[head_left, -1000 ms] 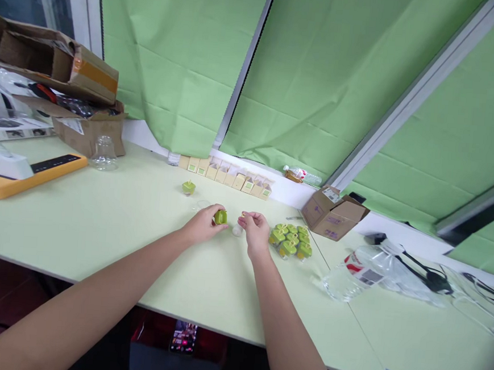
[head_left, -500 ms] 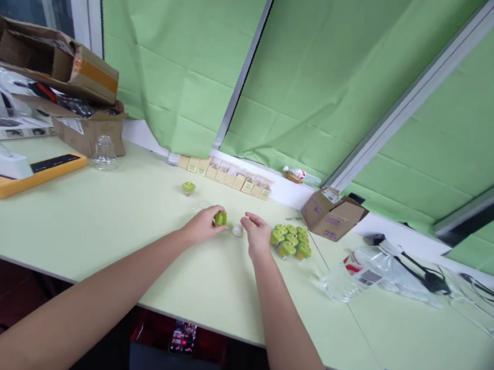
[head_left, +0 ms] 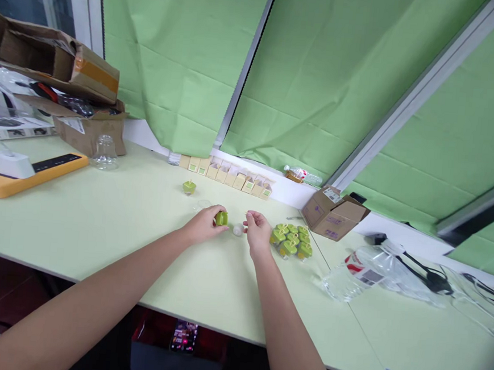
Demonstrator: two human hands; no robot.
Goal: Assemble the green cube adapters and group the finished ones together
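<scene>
My left hand (head_left: 204,225) grips a small green piece (head_left: 221,218) just above the pale green table (head_left: 99,219). My right hand (head_left: 258,231) hovers a little to its right with fingers pinched together; whether something tiny sits between them is too small to tell. A small clear cap (head_left: 237,229) lies on the table between the two hands. A cluster of several green pieces (head_left: 290,240) sits just right of my right hand. One more green piece (head_left: 188,187) stands alone farther back.
A row of small beige boxes (head_left: 226,175) lines the back edge. A brown carton (head_left: 334,212) and clear plastic bags (head_left: 364,269) lie right. At left sit a yellow device (head_left: 25,172), a glass dome (head_left: 104,154) and stacked cardboard boxes (head_left: 55,61).
My right hand shifted slightly and closed its fingers nearer the clear cap. My left hand keeps the green piece in nearly the same place.
</scene>
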